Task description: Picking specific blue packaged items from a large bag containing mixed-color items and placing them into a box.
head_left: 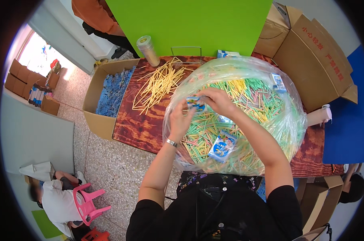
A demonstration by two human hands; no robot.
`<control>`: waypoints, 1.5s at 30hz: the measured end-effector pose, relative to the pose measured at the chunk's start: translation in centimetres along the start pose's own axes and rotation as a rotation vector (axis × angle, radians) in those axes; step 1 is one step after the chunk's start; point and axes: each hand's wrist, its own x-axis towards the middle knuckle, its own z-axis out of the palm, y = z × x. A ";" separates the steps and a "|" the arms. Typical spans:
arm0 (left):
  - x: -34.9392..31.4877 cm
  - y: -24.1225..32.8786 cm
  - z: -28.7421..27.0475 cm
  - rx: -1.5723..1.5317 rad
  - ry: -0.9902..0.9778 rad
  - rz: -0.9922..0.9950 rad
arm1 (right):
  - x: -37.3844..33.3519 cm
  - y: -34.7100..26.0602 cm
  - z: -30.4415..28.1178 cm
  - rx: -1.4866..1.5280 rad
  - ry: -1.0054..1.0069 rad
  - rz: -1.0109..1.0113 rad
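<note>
- Clear plastic bag [206,66]: one, spread on the table [135,134], filled with pastel sticks [246,90] too many to count.
- Small packet [196,104]: one, above the bag's left part, between both hands; its face is blurred and partly covered by fingers.
- Left hand [179,120]: thumb and fingers closed on the packet's left side, over the bag's left edge.
- Right hand [219,100]: fingertips pinched on the packet's upper edge, above the bag; the exact contact is blurred.
- Other packets, three: a near packet [223,146] at the bag's front; a side packet [278,82] at its right rim, whether inside or on top I cannot tell; a rear packet [227,54] behind the bag, partly hidden.
- Yellow sticks [160,86]: one heap left of the bag, overlapping, uncountable.
- Clear canister [148,51]: one, beyond the bag's far left.
</note>
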 end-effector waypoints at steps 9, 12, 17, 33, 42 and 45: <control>3.7 -3.3 -4.0 0.247 -0.141 -0.136 | -4.8 0.6 -4.9 -0.160 -0.530 0.166; 4.4 -4.1 -3.1 0.366 -0.125 0.027 | -8.9 -1.1 -4.3 -0.367 -0.644 0.381; 3.6 -6.2 0.0 0.103 -0.215 0.024 | -12.1 -1.6 -3.7 -0.226 -0.531 0.454; -5.1 4.2 1.5 -0.014 -0.508 0.154 | -11.2 -4.6 -5.4 -0.572 -0.166 0.078; -7.4 5.8 2.7 -0.190 -0.662 0.050 | -15.6 -7.2 -5.5 0.017 -0.054 0.391; -7.1 5.9 3.1 -0.189 -0.693 0.021 | -15.9 -7.1 -5.4 -0.087 -0.123 0.305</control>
